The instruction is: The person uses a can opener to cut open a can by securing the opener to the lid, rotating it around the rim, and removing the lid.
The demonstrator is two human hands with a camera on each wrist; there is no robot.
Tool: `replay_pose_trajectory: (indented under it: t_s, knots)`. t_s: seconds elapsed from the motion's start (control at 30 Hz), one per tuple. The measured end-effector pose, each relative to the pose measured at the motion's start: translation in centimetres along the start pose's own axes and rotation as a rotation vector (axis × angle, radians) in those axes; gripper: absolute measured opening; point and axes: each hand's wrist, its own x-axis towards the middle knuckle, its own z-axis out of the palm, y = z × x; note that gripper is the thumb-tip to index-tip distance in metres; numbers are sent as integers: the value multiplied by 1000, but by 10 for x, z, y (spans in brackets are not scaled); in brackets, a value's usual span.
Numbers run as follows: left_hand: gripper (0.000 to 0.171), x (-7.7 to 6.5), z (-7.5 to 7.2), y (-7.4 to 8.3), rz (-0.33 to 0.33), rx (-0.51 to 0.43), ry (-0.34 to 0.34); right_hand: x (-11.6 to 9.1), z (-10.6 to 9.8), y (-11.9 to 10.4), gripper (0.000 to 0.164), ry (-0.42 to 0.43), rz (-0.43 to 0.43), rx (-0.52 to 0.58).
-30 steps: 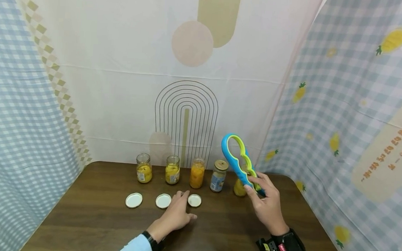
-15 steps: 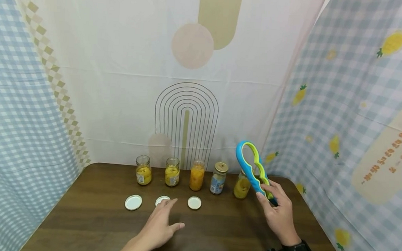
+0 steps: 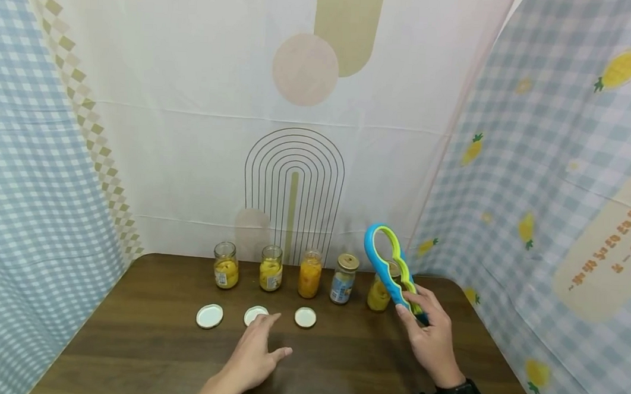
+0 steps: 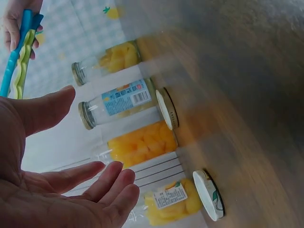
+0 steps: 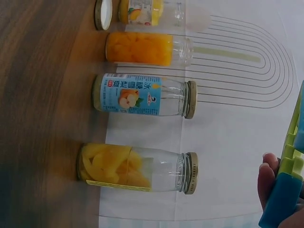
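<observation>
My right hand (image 3: 430, 338) grips a blue and lime-green jar opener (image 3: 380, 266) by its lower end, held up over the table's right side. Behind the opener stands a capped jar of yellow fruit (image 5: 116, 166), partly covered by it in the head view. Left of that is a capped jar with a blue label (image 3: 342, 280). My left hand (image 3: 250, 355) hovers with fingers extended and thumb spread, holding nothing. It overlaps the middle lid (image 3: 256, 314) in the head view. Two more white-lined lids, a left one (image 3: 210, 316) and a right one (image 3: 305, 317), lie on the table.
Three lidless jars stand along the back: a left jar of yellow fruit (image 3: 226, 266), a second yellow one (image 3: 271, 269) and an orange one (image 3: 309, 274). The brown table (image 3: 142, 331) meets a white cloth backdrop (image 3: 189, 154), with checked cloths at both sides.
My left hand has moved left and toward me, away from the right lid. My right hand has shifted right and slightly nearer with the jar opener, then back a little to the left.
</observation>
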Motion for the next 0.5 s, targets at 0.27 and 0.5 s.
replay_pose_trajectory:
  t_s: [0.27,0.5]
  knots:
    - [72,16,14,7,12,-41,-48,-4,-1,2,26,17,1,2]
    - [70,47,36,21,62,-171,-41,-3,0,-2,27,22,11,13]
